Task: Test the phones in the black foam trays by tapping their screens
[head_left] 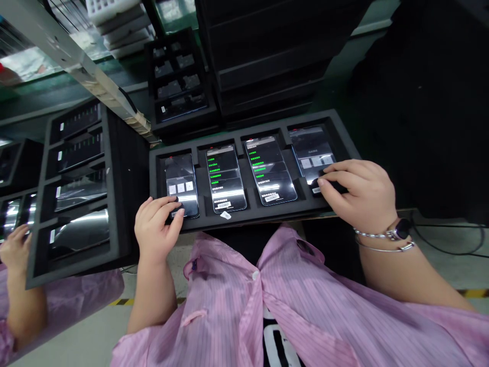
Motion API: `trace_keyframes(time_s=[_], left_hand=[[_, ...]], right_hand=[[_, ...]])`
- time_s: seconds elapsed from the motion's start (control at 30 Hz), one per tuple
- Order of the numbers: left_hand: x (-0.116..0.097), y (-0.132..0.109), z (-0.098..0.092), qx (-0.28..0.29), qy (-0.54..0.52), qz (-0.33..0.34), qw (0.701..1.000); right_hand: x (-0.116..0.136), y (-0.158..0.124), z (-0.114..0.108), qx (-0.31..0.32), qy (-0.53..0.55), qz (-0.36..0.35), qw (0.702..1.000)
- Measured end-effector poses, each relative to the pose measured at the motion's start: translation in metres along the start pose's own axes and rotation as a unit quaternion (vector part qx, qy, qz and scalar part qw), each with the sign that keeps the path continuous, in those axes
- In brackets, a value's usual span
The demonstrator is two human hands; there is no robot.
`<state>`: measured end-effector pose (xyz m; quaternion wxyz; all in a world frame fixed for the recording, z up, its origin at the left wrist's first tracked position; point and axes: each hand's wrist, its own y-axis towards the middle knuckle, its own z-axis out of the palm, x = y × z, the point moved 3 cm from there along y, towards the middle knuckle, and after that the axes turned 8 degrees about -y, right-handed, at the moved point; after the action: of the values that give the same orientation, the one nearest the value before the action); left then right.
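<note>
A black foam tray (267,211) lies in front of me with several smartphones in its slots. My left hand (155,224) is at the leftmost phone (181,176), fingertips over the lower part of its screen, thumb apart. My right hand (362,191) reaches to the rightmost phone (311,142); its bent fingers and thumb touch the lower right part. Both of these screens display white squares. The two middle phones, one left (229,181) and one right (273,176), show lists with green and white text and carry small barcode labels.
A stack of foam trays with phones (114,214) stands at left, beside a metal post (87,71). Behind are another phone tray (212,107) and a tall black stack (267,56). A co-worker's hand (15,250) is at far left. Cables (454,252) hang at right.
</note>
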<state>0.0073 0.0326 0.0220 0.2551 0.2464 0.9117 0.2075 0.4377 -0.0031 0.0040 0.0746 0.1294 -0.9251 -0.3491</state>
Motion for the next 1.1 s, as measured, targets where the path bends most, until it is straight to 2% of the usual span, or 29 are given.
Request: trace_keyframes(time_s=[0.43,0.83,1.1], left_hand=[[-0.0021,0.001,0.0,-0.001,0.002,0.004,1.0],[-0.0018,0.0007,0.0005,-0.002,0.005,-0.002,1.0],[-0.001,-0.0003,0.0019,-0.004,0.001,-0.005,1.0]], right_hand=[[-0.0008,-0.0006,0.0009,-0.01,-0.005,-0.011,1.0],[-0.0012,-0.0008,0.0012,0.007,-0.008,0.008,1.0],[-0.0006,0.0003,0.0003,-0.011,-0.007,-0.01,1.0]])
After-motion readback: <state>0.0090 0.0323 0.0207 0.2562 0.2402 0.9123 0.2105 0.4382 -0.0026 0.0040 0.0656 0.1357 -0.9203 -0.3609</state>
